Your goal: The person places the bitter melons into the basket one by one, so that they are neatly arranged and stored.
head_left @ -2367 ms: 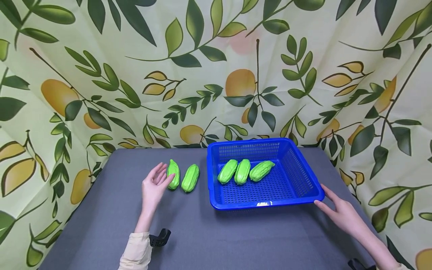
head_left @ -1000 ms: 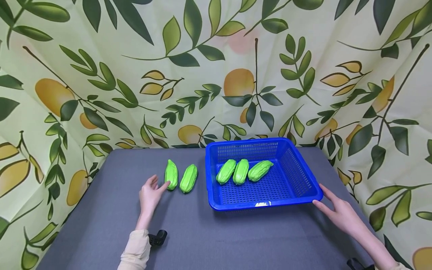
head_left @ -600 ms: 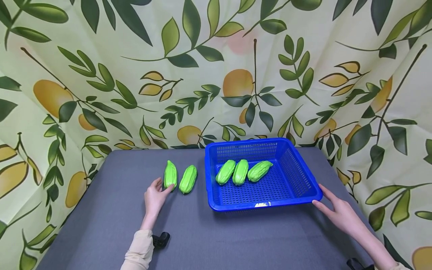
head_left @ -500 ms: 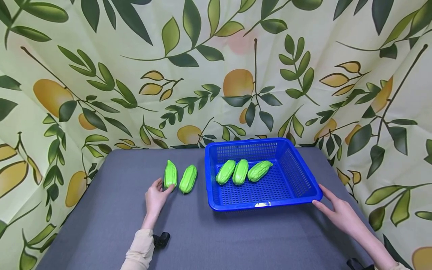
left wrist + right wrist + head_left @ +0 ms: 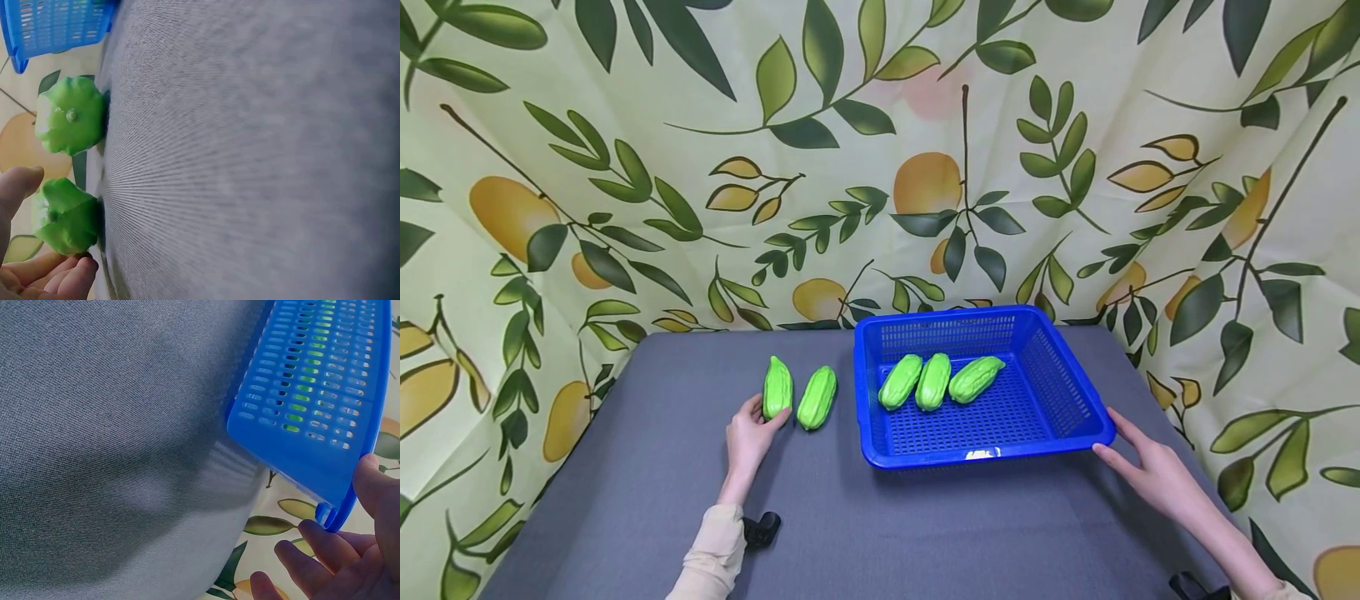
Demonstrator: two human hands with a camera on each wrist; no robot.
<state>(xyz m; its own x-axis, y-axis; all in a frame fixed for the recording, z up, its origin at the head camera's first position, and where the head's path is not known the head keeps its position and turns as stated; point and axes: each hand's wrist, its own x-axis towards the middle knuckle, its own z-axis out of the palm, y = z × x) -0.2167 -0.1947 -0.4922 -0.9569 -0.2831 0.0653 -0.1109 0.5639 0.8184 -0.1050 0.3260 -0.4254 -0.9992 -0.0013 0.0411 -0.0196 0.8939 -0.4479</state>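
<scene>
My left hand [image 5: 748,435] is at the near end of the left bitter melon [image 5: 778,390], a bright green, ridged one with a pointed tip. Its fingers curl against the melon's left side and the thumb lies by the other side; whether the thumb touches is hard to tell in the left wrist view. A second bitter melon [image 5: 817,398] lies just to the right. My right hand [image 5: 1157,471] pinches the near right corner of a blue plastic basket [image 5: 985,457], thumb at the rim and fingers below. Inside, toward its left, lie three more bitter melons [image 5: 933,382].
Grey cloth covers the table [image 5: 880,533]. Behind and at both sides hangs a curtain [image 5: 850,167] printed with leaves and orange fruit. The basket stands at the back right, close to the curtain. A black wrist device [image 5: 762,530] sits on my left forearm.
My left hand first drew back from the left melon, then came forward and right to its near end, fingers closing in. My right hand and the basket have stayed put.
</scene>
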